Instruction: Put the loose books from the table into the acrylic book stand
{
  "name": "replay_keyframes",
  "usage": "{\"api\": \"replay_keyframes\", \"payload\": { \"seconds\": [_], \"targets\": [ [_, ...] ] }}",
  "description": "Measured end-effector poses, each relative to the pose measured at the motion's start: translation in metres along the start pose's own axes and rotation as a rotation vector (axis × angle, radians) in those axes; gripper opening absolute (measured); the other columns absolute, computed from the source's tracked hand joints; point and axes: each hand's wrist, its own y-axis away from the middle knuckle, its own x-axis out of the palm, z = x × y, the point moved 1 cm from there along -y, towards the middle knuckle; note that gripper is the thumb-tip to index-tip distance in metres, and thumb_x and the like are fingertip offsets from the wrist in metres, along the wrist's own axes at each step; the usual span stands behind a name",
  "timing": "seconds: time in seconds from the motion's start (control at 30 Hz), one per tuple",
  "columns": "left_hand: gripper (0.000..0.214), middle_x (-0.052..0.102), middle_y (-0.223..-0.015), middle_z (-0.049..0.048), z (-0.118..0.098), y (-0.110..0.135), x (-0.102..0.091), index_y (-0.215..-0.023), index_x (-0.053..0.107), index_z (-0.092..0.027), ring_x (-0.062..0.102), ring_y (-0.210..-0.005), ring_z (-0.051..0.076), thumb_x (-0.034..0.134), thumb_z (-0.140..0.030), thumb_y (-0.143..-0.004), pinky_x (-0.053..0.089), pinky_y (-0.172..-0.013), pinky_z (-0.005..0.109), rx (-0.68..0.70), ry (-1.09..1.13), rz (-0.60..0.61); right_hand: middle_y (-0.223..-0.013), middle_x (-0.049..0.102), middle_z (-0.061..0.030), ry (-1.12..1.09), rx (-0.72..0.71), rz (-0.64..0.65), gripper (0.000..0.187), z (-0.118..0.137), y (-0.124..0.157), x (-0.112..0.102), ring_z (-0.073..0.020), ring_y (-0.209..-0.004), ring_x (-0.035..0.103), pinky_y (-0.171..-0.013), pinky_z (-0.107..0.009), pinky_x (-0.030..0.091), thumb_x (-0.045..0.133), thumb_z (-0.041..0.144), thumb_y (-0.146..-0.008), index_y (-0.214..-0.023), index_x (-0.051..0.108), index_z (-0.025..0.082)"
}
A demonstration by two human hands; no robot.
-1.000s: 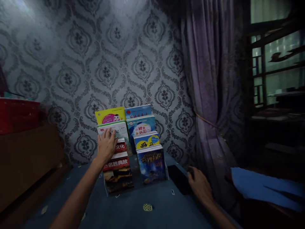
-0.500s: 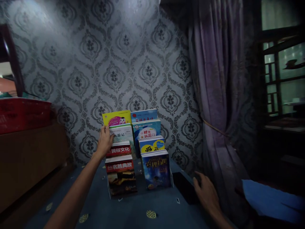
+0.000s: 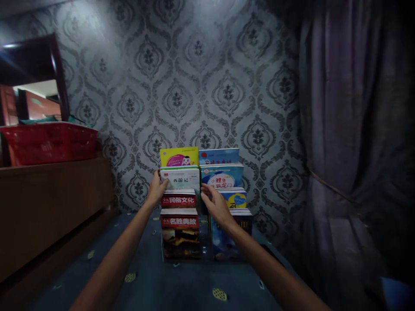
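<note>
A tiered rack of books stands on a blue patterned tabletop against the wall. My left hand grips the left edge of a white-covered book in the left column, second tier from the back. My right hand reaches to the right edge of that same column, fingers curled near the red-titled book just below. Behind stand a yellow book and a blue book. My right forearm partly covers the right column's front books.
A red basket sits on a brown wooden cabinet at the left. A dark mirror frame rises behind it. Grey damask wallpaper backs the table. A purple curtain hangs at the right.
My right hand has lifted off the table by the dark flat object and come up to the books. The view has swung left, so the window is out of sight. My left hand stays on the white book.
</note>
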Motion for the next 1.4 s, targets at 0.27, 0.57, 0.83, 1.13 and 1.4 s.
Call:
{"api": "replay_keyframes", "payload": {
  "seconds": [0.27,0.57,0.83,1.13,1.4],
  "targets": [
    [0.027,0.068,-0.105,0.0090,0.009,0.000,-0.009,-0.102,0.063,-0.018,0.062,-0.104,0.025,0.069,-0.028,-0.077,0.049,-0.095,0.039,-0.094,0.131,-0.060,-0.106,0.073,-0.0150,0.056,0.039,-0.022,0.041,-0.003,-0.022,0.025,-0.0273,-0.098,0.070,-0.091,-0.046,0.054,0.053,0.028,-0.079,-0.117,0.064,0.014],
    [0.020,0.069,-0.092,0.0033,-0.023,-0.064,-0.003,-0.098,0.063,-0.016,0.066,-0.080,0.015,0.058,-0.034,-0.092,0.053,-0.072,0.026,-0.274,0.443,-0.058,-0.109,0.072,-0.0144,0.087,-0.003,-0.152,0.037,0.002,-0.023,-0.052,-0.0277,-0.100,0.069,-0.086,-0.045,0.056,0.052,0.033,-0.081,-0.112,0.065,0.017],
    [0.014,0.071,-0.084,0.0027,-0.022,-0.076,0.008,-0.096,0.064,-0.013,0.067,-0.067,0.013,0.064,-0.026,-0.090,0.057,-0.064,0.027,-0.428,0.676,0.054,-0.102,0.074,-0.0131,0.114,0.064,-0.214,0.033,-0.024,-0.003,-0.092,-0.0276,-0.095,0.070,-0.080,-0.043,0.058,0.054,0.038,-0.081,-0.104,0.067,0.018],
    [0.014,0.072,-0.077,0.0018,-0.021,-0.072,0.007,-0.095,0.062,-0.015,0.066,-0.057,0.013,0.068,-0.023,-0.085,0.058,-0.058,0.026,-0.427,0.784,0.125,-0.120,0.067,-0.0136,0.568,-0.371,-0.170,0.035,0.020,-0.054,-0.084,-0.0287,-0.117,0.059,-0.105,-0.049,0.044,0.045,0.019,-0.084,-0.113,0.064,0.017],
    [0.019,0.073,-0.084,0.0032,-0.022,-0.070,0.005,-0.099,0.062,-0.015,0.069,-0.064,0.014,0.067,-0.028,-0.087,0.059,-0.064,0.027,-0.413,0.797,0.165,-0.146,0.051,-0.0176,0.921,-0.436,-0.008,0.046,0.053,-0.125,-0.052,-0.0297,-0.136,0.042,-0.112,-0.049,0.029,0.040,0.012,-0.089,-0.134,0.052,0.012]
  ]
}}
